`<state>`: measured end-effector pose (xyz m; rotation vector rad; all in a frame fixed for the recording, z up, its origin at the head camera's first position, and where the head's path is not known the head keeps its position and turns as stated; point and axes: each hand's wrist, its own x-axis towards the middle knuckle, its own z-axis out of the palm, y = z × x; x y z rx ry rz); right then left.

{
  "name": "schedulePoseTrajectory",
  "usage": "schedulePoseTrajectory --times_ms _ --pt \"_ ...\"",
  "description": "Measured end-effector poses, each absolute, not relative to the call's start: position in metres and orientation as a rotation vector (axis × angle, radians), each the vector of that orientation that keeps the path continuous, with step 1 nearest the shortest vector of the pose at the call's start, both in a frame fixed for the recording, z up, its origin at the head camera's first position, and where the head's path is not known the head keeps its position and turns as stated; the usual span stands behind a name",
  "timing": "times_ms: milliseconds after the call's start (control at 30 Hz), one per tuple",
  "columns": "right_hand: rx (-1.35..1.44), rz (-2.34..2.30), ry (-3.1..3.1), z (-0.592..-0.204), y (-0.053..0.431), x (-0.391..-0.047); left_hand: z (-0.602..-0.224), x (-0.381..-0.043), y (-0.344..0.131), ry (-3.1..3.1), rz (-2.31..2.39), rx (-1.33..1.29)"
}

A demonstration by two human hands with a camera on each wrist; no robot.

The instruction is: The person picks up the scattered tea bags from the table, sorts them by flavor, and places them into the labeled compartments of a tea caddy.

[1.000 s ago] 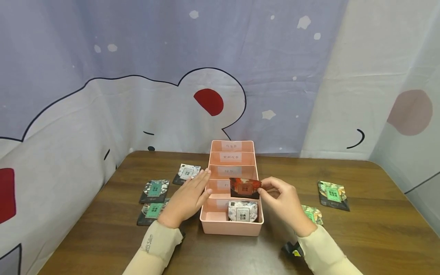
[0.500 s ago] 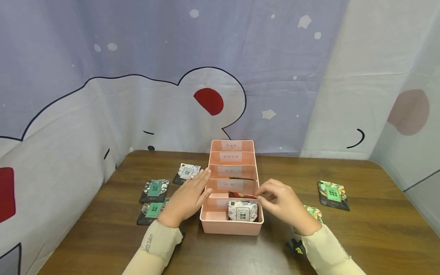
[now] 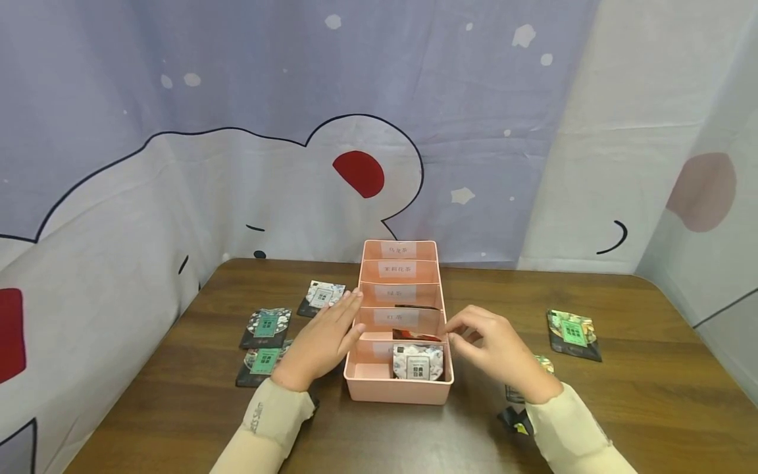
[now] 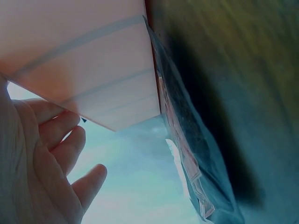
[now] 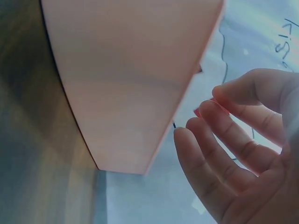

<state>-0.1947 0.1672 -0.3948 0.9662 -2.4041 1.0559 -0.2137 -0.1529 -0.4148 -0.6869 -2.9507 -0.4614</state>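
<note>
A pink divided box [image 3: 398,393] with labelled compartments stands mid-table. My left hand [image 3: 322,345] rests its straight fingers along the box's left rim; the left wrist view shows the fingers [image 4: 65,140] against the wall's edge. My right hand [image 3: 488,342] is beside the right rim, fingers loosely bent, holding nothing. A red tea packet [image 3: 414,335] sits low in the second compartment from the front, mostly hidden by the divider. In front of it, a white floral tea packet [image 3: 418,363] leans in the front compartment. A dark packet edge [image 3: 417,307] shows in the third.
To the left on the wooden table [image 3: 195,395] lie a white packet [image 3: 322,297] and two green-labelled packets, one a teal packet [image 3: 266,327]. A green packet [image 3: 573,334] lies far right, others partly under the right forearm. A patterned curtain [image 3: 379,131] hangs behind.
The right hand has lowered the red tea packet into the second compartment and let go of it, then drawn slightly right. The left hand has stayed on the box rim.
</note>
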Motion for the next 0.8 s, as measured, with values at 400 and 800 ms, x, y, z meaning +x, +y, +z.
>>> schedulePoseTrajectory --times_ms 400,800 --pt "0.820 1.015 -2.485 -0.376 0.182 -0.191 -0.417 -0.214 -0.154 -2.940 -0.468 -0.688" --pt "0.368 0.968 -2.549 -0.377 0.223 -0.209 -0.418 -0.215 -0.155 -2.938 -0.461 -0.691"
